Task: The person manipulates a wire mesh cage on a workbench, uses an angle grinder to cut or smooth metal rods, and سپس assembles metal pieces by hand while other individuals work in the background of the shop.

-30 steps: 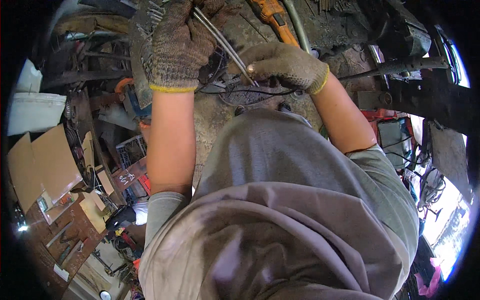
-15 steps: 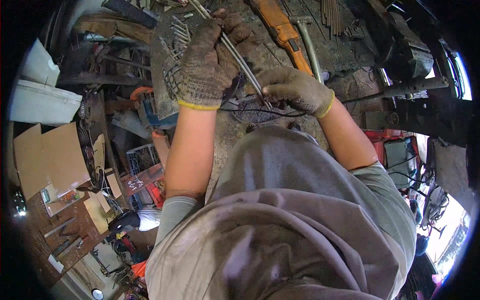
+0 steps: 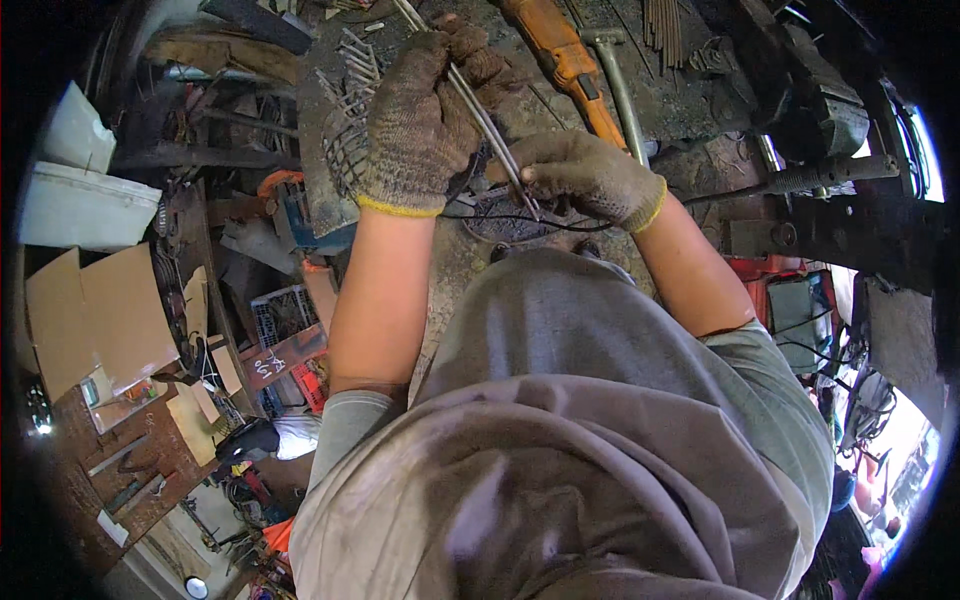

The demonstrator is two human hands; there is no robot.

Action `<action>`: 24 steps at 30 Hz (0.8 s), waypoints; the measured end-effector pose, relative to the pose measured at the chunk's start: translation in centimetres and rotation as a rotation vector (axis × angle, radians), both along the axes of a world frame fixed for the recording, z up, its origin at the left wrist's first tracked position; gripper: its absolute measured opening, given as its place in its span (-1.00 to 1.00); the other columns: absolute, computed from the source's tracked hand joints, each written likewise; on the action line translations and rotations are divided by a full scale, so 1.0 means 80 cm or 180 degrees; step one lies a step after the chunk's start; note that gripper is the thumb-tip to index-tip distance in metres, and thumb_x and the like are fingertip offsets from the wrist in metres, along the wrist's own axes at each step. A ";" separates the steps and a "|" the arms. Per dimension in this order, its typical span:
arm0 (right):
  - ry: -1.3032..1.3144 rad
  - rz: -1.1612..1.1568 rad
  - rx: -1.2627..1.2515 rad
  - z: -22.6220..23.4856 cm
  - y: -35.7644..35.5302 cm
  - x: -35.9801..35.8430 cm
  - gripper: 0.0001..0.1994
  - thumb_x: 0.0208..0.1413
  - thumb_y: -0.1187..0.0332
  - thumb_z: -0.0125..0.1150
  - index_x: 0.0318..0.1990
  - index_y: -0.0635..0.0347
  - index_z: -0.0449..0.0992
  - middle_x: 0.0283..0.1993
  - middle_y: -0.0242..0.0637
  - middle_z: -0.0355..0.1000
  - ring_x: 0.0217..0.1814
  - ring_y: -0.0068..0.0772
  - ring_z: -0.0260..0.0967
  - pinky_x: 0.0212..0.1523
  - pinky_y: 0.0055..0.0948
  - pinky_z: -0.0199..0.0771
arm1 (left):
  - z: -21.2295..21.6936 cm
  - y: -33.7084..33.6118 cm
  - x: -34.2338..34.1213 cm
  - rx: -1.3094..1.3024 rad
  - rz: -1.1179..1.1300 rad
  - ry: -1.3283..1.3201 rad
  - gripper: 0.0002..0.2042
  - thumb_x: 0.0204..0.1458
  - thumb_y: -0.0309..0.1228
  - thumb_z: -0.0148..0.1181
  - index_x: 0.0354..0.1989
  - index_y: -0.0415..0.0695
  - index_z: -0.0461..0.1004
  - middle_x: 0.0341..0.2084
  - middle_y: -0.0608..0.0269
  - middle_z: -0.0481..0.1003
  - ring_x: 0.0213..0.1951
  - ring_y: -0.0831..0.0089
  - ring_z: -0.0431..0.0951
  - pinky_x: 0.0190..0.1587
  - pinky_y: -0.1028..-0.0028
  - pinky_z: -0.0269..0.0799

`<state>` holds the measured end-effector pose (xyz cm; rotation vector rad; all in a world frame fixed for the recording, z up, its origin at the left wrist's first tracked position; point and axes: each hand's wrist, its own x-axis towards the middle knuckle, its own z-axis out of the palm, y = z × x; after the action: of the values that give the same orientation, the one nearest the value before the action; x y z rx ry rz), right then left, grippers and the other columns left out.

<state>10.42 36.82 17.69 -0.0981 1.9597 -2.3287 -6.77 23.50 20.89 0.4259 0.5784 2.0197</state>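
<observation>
Thin, pale metal rods [image 3: 492, 133] slant across the space between my hands, running from the top of the view down toward me. My left hand [image 3: 425, 120], in a soot-stained knitted glove with a yellow cuff, is closed around their upper part. Wearing a matching glove, my right hand [image 3: 590, 178] pinches them near their lower ends, thumb against the rods. My left fingertips are dark and partly hidden behind the rods. Below the rods, a black cable [image 3: 560, 226] curves past my right hand.
On the dirty worktop lie an orange power tool [image 3: 555, 45], a T-shaped metal bar [image 3: 622, 95] and a bundle of rods [image 3: 662, 30]. Small metal pieces [image 3: 358, 65] sit left of my left hand. Cardboard [image 3: 100, 320] and a white bin [image 3: 90, 205] stand at the left.
My left hand has shifted slightly to the right, and the rods have tilted a little with it. Both hands keep their hold.
</observation>
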 end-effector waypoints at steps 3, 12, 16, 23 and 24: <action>-0.0096 0.0041 -0.0098 0.005 0.001 0.004 -0.60 0.23 0.21 0.18 0.07 0.35 0.56 -0.05 -0.27 0.55 -0.11 -0.50 0.39 -0.04 -0.52 0.37 | 0.001 -0.004 0.004 -0.0165 0.0102 -0.0024 -0.77 0.28 -0.33 0.10 0.02 -0.16 0.47 -0.22 0.19 0.59 -0.15 0.35 0.64 -0.02 0.17 0.64; -0.0272 -0.0076 -0.0765 -0.018 -0.002 0.012 -0.63 0.29 0.22 0.10 0.05 0.34 0.57 -0.02 -0.18 0.54 0.01 -0.40 0.44 0.07 -0.44 0.41 | 0.009 0.000 0.009 0.0316 0.0185 0.0476 -0.74 0.28 -0.41 0.11 0.07 -0.25 0.48 -0.11 0.04 0.58 -0.11 0.13 0.63 -0.03 0.14 0.61; -0.0015 -0.0024 -0.0086 -0.014 -0.003 0.013 -0.62 0.22 0.19 0.18 0.02 0.33 0.58 -0.16 -0.27 0.53 -0.18 -0.46 0.44 -0.14 -0.47 0.45 | -0.017 0.001 -0.012 0.0322 -0.0237 0.0179 -0.73 0.28 -0.34 0.12 0.06 -0.20 0.47 -0.13 0.06 0.58 -0.14 0.15 0.63 -0.03 0.17 0.62; -0.0324 -0.0149 0.0163 -0.008 -0.010 0.012 -0.68 0.18 0.31 0.22 -0.02 0.36 0.60 -0.27 -0.33 0.53 -0.21 -0.49 0.43 -0.14 -0.48 0.43 | 0.014 0.005 0.021 -0.0089 0.0218 0.0215 -0.74 0.22 -0.39 0.11 0.06 -0.12 0.40 -0.21 0.10 0.55 -0.27 0.19 0.60 -0.20 0.17 0.65; -0.0509 -0.0174 0.0083 -0.008 -0.011 0.011 -0.69 0.18 0.33 0.23 -0.02 0.36 0.61 -0.26 -0.32 0.54 -0.21 -0.49 0.44 -0.13 -0.48 0.44 | 0.018 0.004 0.024 -0.0119 0.0289 0.0197 -0.73 0.20 -0.44 0.10 0.07 -0.13 0.37 -0.21 0.05 0.56 -0.30 0.15 0.62 -0.24 0.16 0.66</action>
<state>11.33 35.96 17.02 0.1410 1.9377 -2.2645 -4.86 23.84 22.34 0.4479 0.6834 2.0845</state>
